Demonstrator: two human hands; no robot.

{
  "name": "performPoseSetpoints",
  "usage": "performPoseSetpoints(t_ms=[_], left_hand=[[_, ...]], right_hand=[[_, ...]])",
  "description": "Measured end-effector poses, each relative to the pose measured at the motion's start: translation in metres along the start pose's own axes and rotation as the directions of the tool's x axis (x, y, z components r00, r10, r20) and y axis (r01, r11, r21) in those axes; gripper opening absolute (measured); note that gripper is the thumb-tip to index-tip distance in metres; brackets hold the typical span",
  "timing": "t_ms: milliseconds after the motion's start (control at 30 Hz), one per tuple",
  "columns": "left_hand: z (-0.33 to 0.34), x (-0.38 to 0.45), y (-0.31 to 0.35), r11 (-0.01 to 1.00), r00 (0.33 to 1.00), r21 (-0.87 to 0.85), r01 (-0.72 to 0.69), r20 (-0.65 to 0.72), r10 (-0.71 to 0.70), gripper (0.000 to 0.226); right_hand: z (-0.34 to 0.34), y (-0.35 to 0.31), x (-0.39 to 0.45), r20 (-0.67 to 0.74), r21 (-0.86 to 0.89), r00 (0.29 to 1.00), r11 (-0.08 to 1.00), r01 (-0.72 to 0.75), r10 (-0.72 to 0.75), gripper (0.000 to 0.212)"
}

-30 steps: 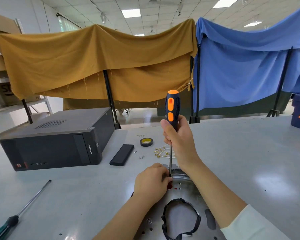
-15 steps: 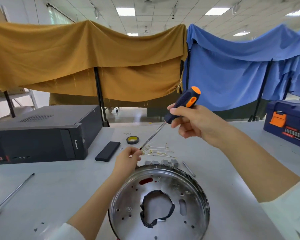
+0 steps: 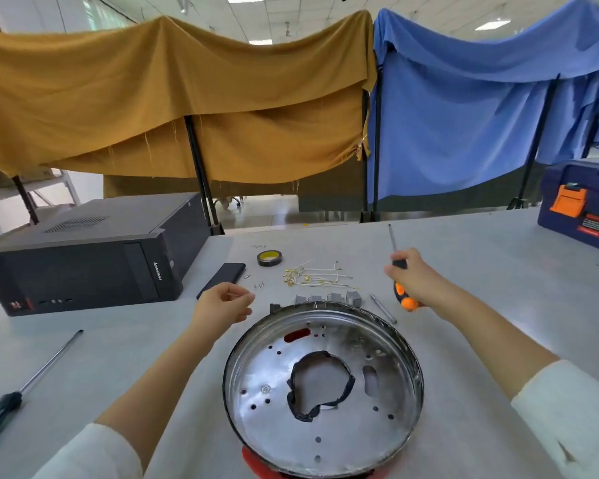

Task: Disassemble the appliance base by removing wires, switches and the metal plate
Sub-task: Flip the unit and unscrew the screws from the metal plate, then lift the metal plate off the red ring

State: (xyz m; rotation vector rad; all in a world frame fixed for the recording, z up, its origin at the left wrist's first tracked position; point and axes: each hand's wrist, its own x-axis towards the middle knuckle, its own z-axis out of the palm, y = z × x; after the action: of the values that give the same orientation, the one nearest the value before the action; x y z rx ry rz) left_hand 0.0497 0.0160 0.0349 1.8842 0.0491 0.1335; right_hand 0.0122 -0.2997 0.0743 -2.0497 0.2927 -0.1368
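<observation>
Round shiny metal appliance base (image 3: 322, 392) lies open-side up; white wires (image 3: 317, 274) and grey switches (image 3: 329, 299) behind it.

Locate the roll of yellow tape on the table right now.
The tape roll lies flat at the table's far middle, just right of the black phone and left of the loose white wires.

On my feed, a black desktop computer case (image 3: 83, 257) lies flat at the table's left, with a flat black rectangular slab (image 3: 222, 279) just beside its front corner. A roll of black tape with a yellow core (image 3: 269, 258) sits a little beyond that slab. Near the left edge I see a long green-handled screwdriver (image 3: 25, 385) lying on the grey table (image 3: 498, 271). A dark blue toolbox with an orange latch (image 3: 581, 205) stands far right. Mustard-yellow cloth (image 3: 173, 98) and blue cloth (image 3: 481, 108) hang on black stands behind.
</observation>
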Motion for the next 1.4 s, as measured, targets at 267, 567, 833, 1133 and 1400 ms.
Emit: performPoseSetpoints(t_ms=[267, 567, 833, 1133, 1400], left_hand=[[0.001, 0.040, -0.037, 0.933, 0.998, 0.355, -0.063, -0.003, 0.068, 0.006], [0.030, 0.104, -0.033, 0.604, 0.995, 0.791, -0.096, 0.059, 0.081, 0.021], [0.040, 0.147, -0.036, 0.533, 0.998, 0.845, -0.042, 0.059, -0.015, 0.016], [0.025, 0.115, -0.030, 0.713, 1.000, 0.701, 0.005, 0.001, -0.008, 0.035], [-0.005, 0.009, -0.014, 0.966, 0.953, 0.255, 0.043, 0.280, -0.116, 0.013]], right_hand=[[0.031, 0.082, 0.034, -0.296, -0.440, 0.950, 0.897, -0.048, -0.095, 0.028], [0.041, 0.099, 0.047, -0.371, -0.441, 0.923, 0.894, -0.073, -0.107, 0.044], [0.042, 0.100, 0.050, -0.360, -0.481, 0.926, 0.873, -0.085, -0.108, 0.041], [0.033, 0.081, 0.040, -0.336, -0.558, 0.864, 0.818, 0.137, -0.374, 0.033], [0.025, 0.037, 0.007, 0.276, -0.337, 0.955, 0.921, 0.198, -0.105, 0.038]])
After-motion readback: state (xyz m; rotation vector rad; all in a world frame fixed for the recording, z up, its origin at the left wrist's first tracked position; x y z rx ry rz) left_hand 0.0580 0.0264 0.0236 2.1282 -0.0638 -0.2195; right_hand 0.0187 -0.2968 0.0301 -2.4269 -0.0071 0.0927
